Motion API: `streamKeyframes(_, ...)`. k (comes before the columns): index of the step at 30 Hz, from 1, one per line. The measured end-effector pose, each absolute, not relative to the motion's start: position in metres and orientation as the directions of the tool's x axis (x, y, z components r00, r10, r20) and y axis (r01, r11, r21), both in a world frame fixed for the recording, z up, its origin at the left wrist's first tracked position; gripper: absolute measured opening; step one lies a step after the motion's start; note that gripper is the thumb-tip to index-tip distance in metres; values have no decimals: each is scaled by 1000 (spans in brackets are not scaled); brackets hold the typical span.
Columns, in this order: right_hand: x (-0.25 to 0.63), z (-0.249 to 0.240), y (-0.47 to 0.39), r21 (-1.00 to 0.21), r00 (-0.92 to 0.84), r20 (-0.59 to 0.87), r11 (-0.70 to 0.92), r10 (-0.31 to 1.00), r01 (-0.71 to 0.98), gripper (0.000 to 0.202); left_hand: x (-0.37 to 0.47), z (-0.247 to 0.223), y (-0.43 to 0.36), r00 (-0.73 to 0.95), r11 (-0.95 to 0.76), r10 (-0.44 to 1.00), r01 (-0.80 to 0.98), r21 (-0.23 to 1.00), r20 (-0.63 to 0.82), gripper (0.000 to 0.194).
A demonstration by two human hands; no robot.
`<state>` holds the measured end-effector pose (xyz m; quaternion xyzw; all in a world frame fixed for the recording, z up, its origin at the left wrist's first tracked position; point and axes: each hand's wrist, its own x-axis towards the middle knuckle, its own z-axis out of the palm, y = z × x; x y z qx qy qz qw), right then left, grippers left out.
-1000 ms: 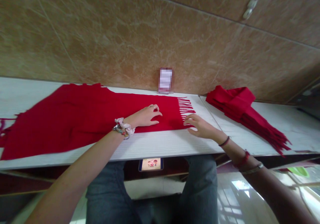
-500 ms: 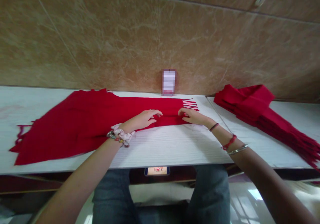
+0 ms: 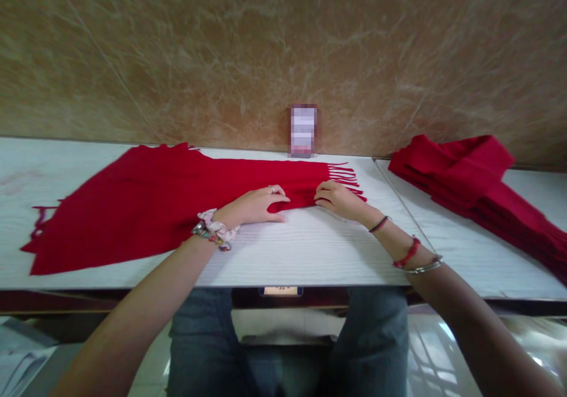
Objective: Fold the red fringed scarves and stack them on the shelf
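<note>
A red fringed scarf (image 3: 155, 202) lies along the white table, wide on the left and narrowing to a fringed end on the right. My left hand (image 3: 254, 205) rests at the scarf's near edge, fingers on the cloth and thumb spread apart on the table side; it is open. Close to the fringe, my right hand (image 3: 340, 199) has its fingers bent and pressed together on the same near edge, closed on the cloth. Its thumb is mostly hidden.
Farther right lies a folded stack of red scarves (image 3: 469, 184) with one looped over the top. A blurred-out upright card-like object (image 3: 303, 131) stands against the brown marbled wall (image 3: 212, 60). Below the near edge of the table (image 3: 283, 261), a phone (image 3: 281, 291) partly shows.
My left thumb has spread away from its fingers and come down beside the cloth's edge. My right fingers have closed on the near edge. The camera view has shifted slightly.
</note>
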<state>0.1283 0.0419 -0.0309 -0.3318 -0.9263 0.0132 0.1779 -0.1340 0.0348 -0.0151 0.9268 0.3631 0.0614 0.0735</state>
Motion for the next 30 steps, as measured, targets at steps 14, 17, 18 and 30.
streamKeyframes(14, 127, -30, 31, -146, -665, 480, 799, 573, 584, 34, -129, -18, 34, 653, -722, 672, 682, 115, 349, 31)
streamKeyframes(17, 123, -31, 30, -142, -674, 431, 782, 601, 607, 24, -127, -18, 36, 627, -709, 692, 683, 175, 356, 30)
streamKeyframes(18, 122, -32, 31, -176, -654, 428, 767, 624, 617, 23, -127, -19, 36, 613, -701, 702, 686, 198, 363, 30)
streamKeyframes(30, 128, -34, 38, -240, -671, 394, 775, 628, 584, 25, -120, -11, 15, 812, -822, 560, 570, -15, 165, 29)
